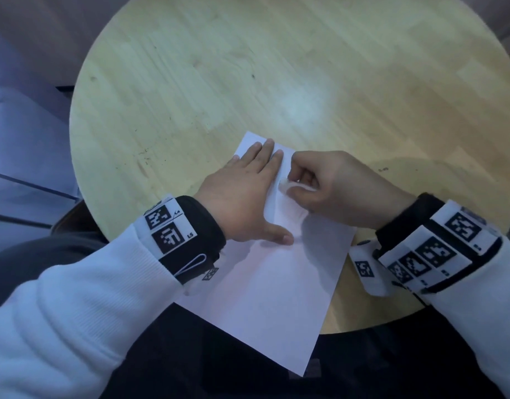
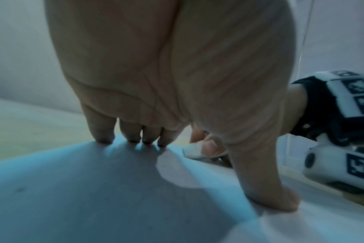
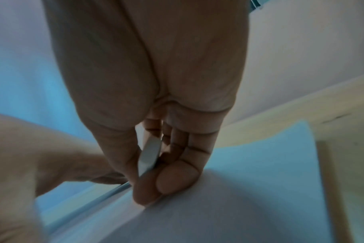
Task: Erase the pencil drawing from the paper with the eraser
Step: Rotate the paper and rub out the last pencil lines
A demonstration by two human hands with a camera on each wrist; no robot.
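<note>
A white sheet of paper (image 1: 276,283) lies on the round wooden table (image 1: 219,82), its near corner hanging over the front edge. My left hand (image 1: 245,194) lies flat on the paper's upper left part, fingers straight and thumb spread, pressing it down. My right hand (image 1: 328,185) pinches a small white eraser (image 1: 288,187) between thumb and fingers, its end against the paper just right of the left fingers. The eraser (image 2: 194,152) shows past the left hand (image 2: 156,82) in the left wrist view. In the right wrist view the eraser (image 3: 149,154) sits in the right hand (image 3: 148,82). No pencil marks are readable.
The table's far half (image 1: 305,67) is bare wood with a bright light spot. A dark lap (image 1: 190,355) lies below the table's front edge. Floor (image 1: 23,139) shows at the left.
</note>
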